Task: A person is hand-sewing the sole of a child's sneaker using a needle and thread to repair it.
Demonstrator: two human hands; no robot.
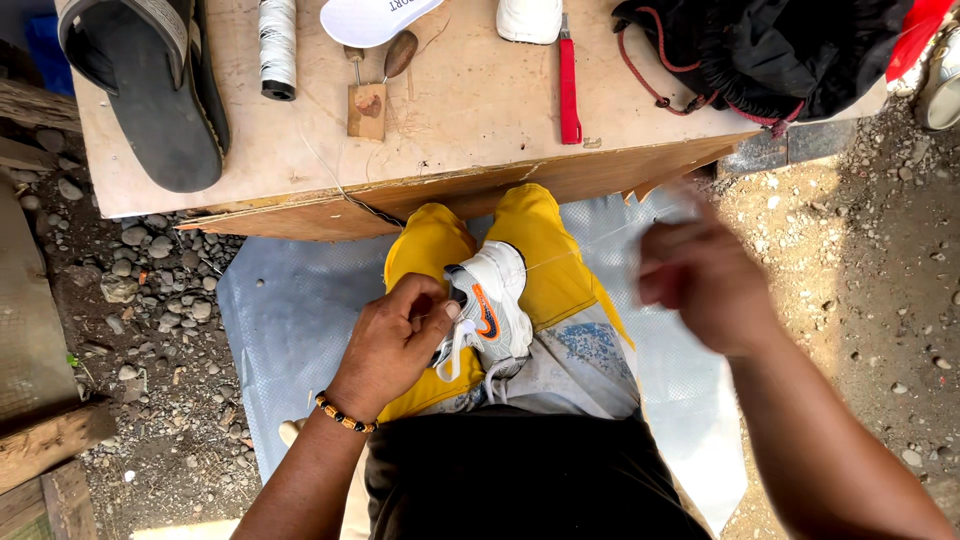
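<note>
At centre frame, the left hand (395,340) clamps a small white-and-grey sneaker with an orange mark (490,305) against the yellow-clad knees. The blurred right hand (700,280), at right, is closed, apparently pinching a thin pale thread (580,252) drawn taut from the shoe. A firm clamp and a straight, even pull would seat the stitch best.

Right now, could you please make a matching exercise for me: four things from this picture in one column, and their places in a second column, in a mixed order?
Things:
1. white sneaker
2. black sandal
3. red-handled tool
4. spool of white thread

Places:
A. on the wooden board, near the black bag
B. on the left end of the board
C. on the person's lap, held by the left hand
D. on the board, just right of the sandal

Pairs: 1-C, 2-B, 3-A, 4-D
</note>
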